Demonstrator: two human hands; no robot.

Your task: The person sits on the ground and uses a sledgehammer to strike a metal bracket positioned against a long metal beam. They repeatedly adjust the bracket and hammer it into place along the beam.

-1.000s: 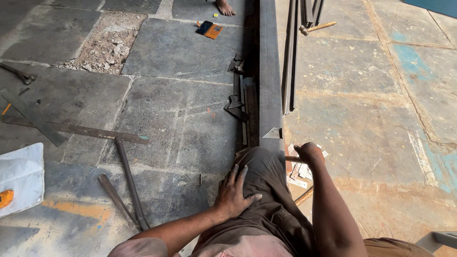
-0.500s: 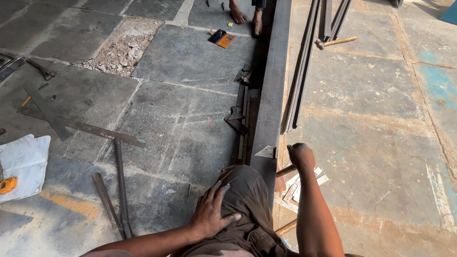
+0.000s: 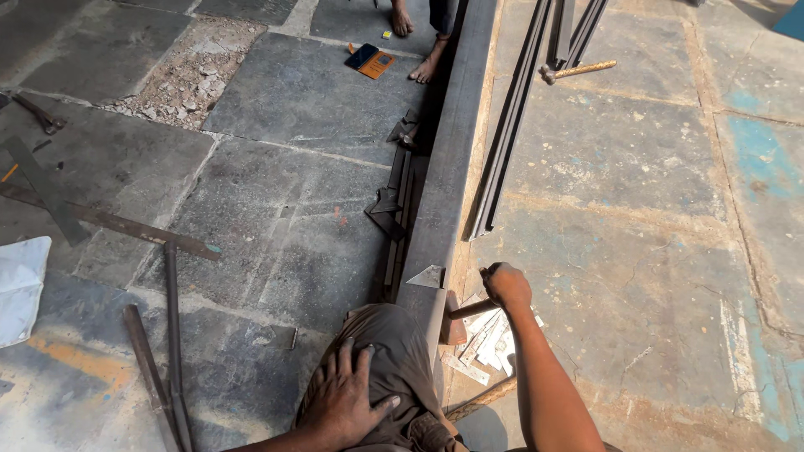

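My right hand (image 3: 505,285) is closed around the wooden handle of a hammer (image 3: 466,311), whose head rests by the near end of a long steel beam (image 3: 448,167) lying on the floor. A small triangular metal piece (image 3: 428,277) sits on that near end. My left hand (image 3: 346,398) lies flat on my knee, fingers spread on brown trousers. Small metal offcuts (image 3: 481,343) lie on the floor under the right hand.
Thin steel bars (image 3: 512,117) lie along the beam's right side, and a second hammer (image 3: 578,70) lies farther back. Flat strips (image 3: 109,222) and rods (image 3: 172,335) are scattered on the left. Another person's bare feet (image 3: 416,42) stand by a dark and orange wallet (image 3: 370,60). A white bag (image 3: 21,289) lies at the left edge.
The view has tilted and shifted, bringing the far feet and bars more into sight. My right hand has shifted slightly with the hammer; the left hand stays on my knee.
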